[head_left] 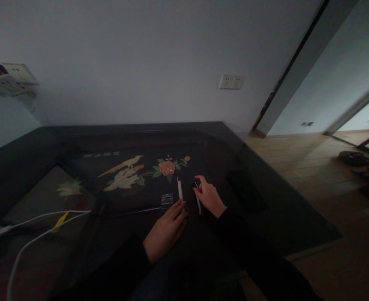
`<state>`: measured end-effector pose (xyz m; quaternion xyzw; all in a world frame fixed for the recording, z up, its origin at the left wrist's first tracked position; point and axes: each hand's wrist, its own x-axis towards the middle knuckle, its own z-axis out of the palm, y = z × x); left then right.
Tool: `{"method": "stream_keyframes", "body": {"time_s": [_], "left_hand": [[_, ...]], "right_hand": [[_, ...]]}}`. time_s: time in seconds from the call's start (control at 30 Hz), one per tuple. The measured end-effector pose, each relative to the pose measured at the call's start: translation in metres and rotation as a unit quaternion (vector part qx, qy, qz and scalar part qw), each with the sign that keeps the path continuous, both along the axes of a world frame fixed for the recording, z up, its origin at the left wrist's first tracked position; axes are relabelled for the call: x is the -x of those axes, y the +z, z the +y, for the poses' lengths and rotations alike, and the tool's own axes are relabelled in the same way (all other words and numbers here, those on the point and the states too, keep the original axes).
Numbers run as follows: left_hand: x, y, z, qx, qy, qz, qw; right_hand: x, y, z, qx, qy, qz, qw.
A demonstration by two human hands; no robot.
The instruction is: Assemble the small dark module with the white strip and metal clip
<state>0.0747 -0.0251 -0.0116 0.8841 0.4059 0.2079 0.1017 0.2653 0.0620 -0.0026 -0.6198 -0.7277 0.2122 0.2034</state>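
Gloom blurs what right hand (209, 196) pinches; left hand (167, 230) flat.

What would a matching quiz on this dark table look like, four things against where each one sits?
Things:
1. left hand
2. right hand
3. white cable
4. wall socket

Places:
A. left part of the table
B. on the wall behind the table
C. fingers on the near end of a white strip
D. at a small dark object beside the strip

Pairs: 1-C, 2-D, 3-A, 4-B
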Motion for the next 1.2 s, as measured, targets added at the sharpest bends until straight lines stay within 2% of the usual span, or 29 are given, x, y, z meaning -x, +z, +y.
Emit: {"method": "stream_keyframes", "body": {"time_s": [0.4,0.77,0.93,1.07,1.13,1.2], "left_hand": [[0.001,-0.001,-0.004,0.003,-0.004,0.012,1.0],[0.0,-0.002,-0.006,-0.016,0.005,0.02,1.0],[0.008,0.007,0.0,-0.04,-0.001,-0.004,0.999],[0.033,0.015,0.022,-0.055,0.059,-0.043,0.996],[0.047,0.013,0.035,-0.042,0.102,-0.076,0.991],[0.058,0.009,0.043,-0.016,0.129,-0.104,0.986]], "right_hand": [[0.005,0.007,-0.004,0.014,0.008,-0.065,0.998],[0.001,0.002,-0.002,0.011,0.012,-0.031,0.999],[-0.006,0.005,0.0,-0.024,0.011,-0.003,1.0],[-0.011,0.019,0.0,-0.12,-0.014,0.063,0.991],[-0.006,0.026,-0.004,-0.156,0.016,0.097,0.983],[0.004,0.031,-0.01,-0.16,0.073,0.104,0.979]]}}
